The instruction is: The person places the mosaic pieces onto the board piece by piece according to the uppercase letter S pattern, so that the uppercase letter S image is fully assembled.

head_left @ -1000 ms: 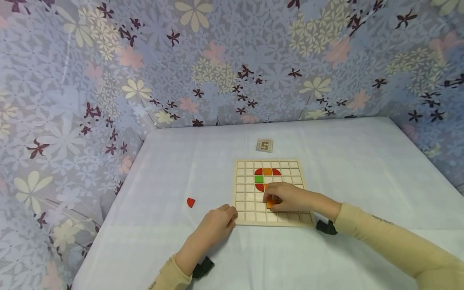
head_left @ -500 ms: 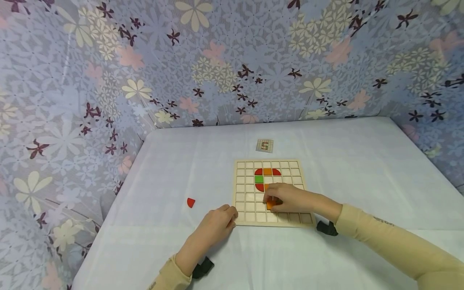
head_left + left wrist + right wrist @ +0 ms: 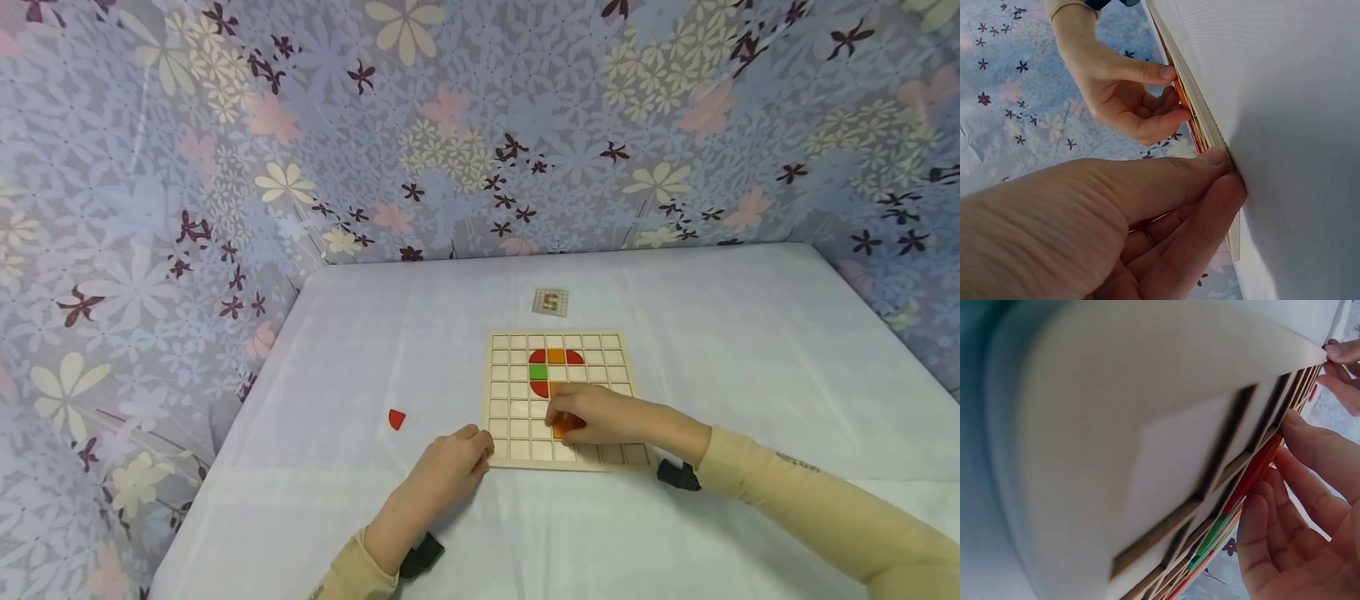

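A wooden grid board [image 3: 519, 427] lies on the white-covered table. My right hand [image 3: 603, 414] reaches over it and pinches an orange square tile [image 3: 561, 428] between thumb and fingers, low in the grid. Farther up the grid sit red quarter-round tiles [image 3: 539, 388], an orange tile [image 3: 555, 356] and a green square tile [image 3: 537, 372]. Another orange tile beside the lower red one is partly covered by my right hand. At the board's near left corner, my left hand [image 3: 450, 462] grips the edge; the left wrist view shows thumb and index finger [image 3: 1210, 206] pinching it.
Left of the board lies a loose red quarter-round piece [image 3: 396, 419]. Behind the board is a small card [image 3: 551, 302] printed with a gridded figure. Dark wrist straps show below both wrists. Flower-patterned cloth [image 3: 465, 125] hangs behind the table and along its sides.
My right hand has shifted very slightly toward the near edge, still at the orange tile. The left hand keeps its hold on the board corner.
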Tool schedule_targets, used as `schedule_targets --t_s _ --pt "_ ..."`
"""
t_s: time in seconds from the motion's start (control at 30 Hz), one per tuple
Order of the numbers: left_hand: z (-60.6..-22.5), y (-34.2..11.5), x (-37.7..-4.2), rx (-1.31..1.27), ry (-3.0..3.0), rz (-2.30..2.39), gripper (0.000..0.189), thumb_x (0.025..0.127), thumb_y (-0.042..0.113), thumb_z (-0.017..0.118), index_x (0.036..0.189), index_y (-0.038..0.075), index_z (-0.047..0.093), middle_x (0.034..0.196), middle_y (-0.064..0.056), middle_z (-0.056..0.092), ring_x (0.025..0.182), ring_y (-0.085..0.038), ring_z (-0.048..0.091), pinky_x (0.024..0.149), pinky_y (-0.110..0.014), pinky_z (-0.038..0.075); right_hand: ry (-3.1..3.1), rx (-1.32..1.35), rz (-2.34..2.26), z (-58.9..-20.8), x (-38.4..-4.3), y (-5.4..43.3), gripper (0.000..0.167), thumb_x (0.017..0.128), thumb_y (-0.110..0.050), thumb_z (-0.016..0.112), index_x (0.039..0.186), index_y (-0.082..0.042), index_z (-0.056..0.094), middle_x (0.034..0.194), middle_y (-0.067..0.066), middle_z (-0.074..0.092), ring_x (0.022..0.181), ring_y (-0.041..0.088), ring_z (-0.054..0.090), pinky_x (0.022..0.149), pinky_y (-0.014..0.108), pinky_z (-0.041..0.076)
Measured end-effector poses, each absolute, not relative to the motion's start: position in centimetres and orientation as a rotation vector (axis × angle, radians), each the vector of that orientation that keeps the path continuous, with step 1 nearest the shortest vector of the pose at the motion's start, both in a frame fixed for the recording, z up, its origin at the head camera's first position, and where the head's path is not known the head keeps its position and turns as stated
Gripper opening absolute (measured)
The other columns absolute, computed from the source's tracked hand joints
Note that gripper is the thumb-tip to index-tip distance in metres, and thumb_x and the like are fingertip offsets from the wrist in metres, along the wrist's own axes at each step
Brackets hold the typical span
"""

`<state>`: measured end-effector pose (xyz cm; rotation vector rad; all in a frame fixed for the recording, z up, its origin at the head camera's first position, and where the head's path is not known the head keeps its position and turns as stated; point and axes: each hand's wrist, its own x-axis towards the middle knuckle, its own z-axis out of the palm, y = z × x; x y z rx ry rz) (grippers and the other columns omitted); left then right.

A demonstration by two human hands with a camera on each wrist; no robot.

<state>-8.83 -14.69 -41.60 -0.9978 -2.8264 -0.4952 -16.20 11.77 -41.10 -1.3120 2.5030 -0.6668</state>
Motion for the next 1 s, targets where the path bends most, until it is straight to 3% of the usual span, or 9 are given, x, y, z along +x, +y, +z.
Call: schedule_targets --t_s 0.23,0.6,1.0 --pt "-41.7 -14.9 -8.8 -0.991 -2.825 -0.503 0.016 0.076 0.0 0.073 0.081 0.008 0.061 0.071 0.004 0.05 0.055 -0.01 0.047 0.051 -0.022 0.041 2.452 -1.295 -0.697 -40.8 -16.7 11.6 0.02 0.082 -0.013 0.074 0.101 -0.013 0.066 0.096 -0.007 0.055 0.081 0.006 0.053 0.071 0.022 0.048" --pt "-41.6 -15.0 -8.9 -0.986 -2.856 -0.466 0.011 0.079 0.004 0.073 0.083 0.009 0.065 0.075 0.003 0.055 0.059 -0.009 0.054 0.055 -0.019 0.044 2.551 -1.331 -0.834 -36.4 -20.7 11.8 0.027 0.083 -0.006 0.072 0.108 -0.005 0.064 0.103 0.005 0.06 0.083 0.021 0.059 0.072 0.034 0.051" --pt "-41.5 -14.7 -9.1 -1.021 -2.835 -0.444 0.012 0.081 0.003 0.071 0.079 0.012 0.063 0.072 0.005 0.051 0.057 -0.006 0.048 0.053 -0.016 0.039 2.612 -1.37 -0.977 -33.1 -24.6 9.9 0.03 0.082 -0.009 0.073 0.11 -0.007 0.064 0.103 0.004 0.061 0.088 0.021 0.06 0.076 0.032 0.05"
